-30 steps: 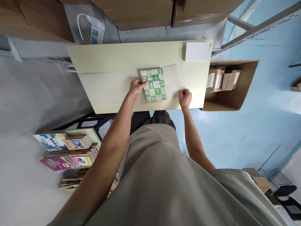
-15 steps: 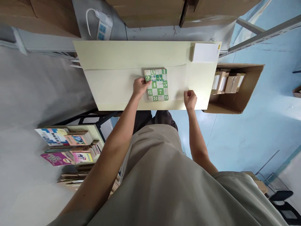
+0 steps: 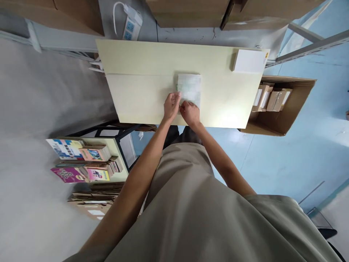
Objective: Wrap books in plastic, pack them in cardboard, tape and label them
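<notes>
A book (image 3: 177, 87) lies on the pale board of the table. Thin whitish paper (image 3: 191, 86) covers most of it, with faint green print showing through and a sliver of green cover at its left edge. My left hand (image 3: 172, 104) is closed at that left edge, its thumb by the paper's border. Close beside it, my right hand (image 3: 191, 112) has curled fingers on the lower part of the paper, seemingly pinching it; the fingertips are partly hidden. More of the paper sheet (image 3: 139, 96) stretches flat to the left of the book.
A white stack (image 3: 248, 61) sits at the table's far right corner. An open carton (image 3: 297, 105) with small boxes stands to the right. Books (image 3: 69, 174) lie on a low shelf at left. Behind the table are a power strip (image 3: 132, 28) and large cartons (image 3: 188, 14).
My right hand has moved left, bringing the paper's right part over the book and covering its green checkered front. My left hand stays by the book's left edge, slightly lower.
</notes>
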Demonstrator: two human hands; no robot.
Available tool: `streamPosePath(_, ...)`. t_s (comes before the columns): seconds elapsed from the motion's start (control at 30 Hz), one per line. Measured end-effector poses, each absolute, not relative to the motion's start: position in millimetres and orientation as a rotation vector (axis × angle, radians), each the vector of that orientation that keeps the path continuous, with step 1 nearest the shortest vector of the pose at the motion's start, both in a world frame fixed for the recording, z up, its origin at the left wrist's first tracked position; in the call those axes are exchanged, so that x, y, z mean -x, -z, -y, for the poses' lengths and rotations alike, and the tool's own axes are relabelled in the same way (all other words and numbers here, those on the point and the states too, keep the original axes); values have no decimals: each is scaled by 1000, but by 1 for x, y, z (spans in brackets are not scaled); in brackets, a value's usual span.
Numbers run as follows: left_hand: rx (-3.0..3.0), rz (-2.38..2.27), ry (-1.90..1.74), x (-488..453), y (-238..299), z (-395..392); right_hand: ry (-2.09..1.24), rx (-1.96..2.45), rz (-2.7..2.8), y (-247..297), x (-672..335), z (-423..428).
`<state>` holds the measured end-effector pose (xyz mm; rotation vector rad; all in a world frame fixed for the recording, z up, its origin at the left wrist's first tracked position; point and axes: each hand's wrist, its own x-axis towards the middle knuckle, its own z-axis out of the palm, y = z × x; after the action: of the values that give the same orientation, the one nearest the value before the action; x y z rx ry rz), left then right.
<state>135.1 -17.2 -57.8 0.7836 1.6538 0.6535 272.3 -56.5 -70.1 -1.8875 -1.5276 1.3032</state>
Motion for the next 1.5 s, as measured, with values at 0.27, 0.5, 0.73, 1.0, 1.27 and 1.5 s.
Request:
streamPosePath(0.27, -878, -1832, -573, -131, 82, 13, -1403, 1815, 1524, 82, -280, 55)
streamPosePath(0.5, -891, -1819, -594, -130, 76, 16, -1176, 2058, 1134, 96, -350, 34)
streamPosePath(0.73, -805, -1820, -708, -129, 84, 20, -1286, 2037, 1131, 126, -354, 4)
streamPosePath(1.0, -1216, -1654, -781, -155, 48, 50, -1205, 2143, 1160, 86, -349, -6)
streamPosePath(1.27, -1421, -1586, -633, -190, 37, 87, -1148, 2176, 1427, 34, -322, -15)
streamPosePath(1.5, -1286, -1628, -729, -144, 32, 83, -979, 1518, 2506, -26, -314, -67)
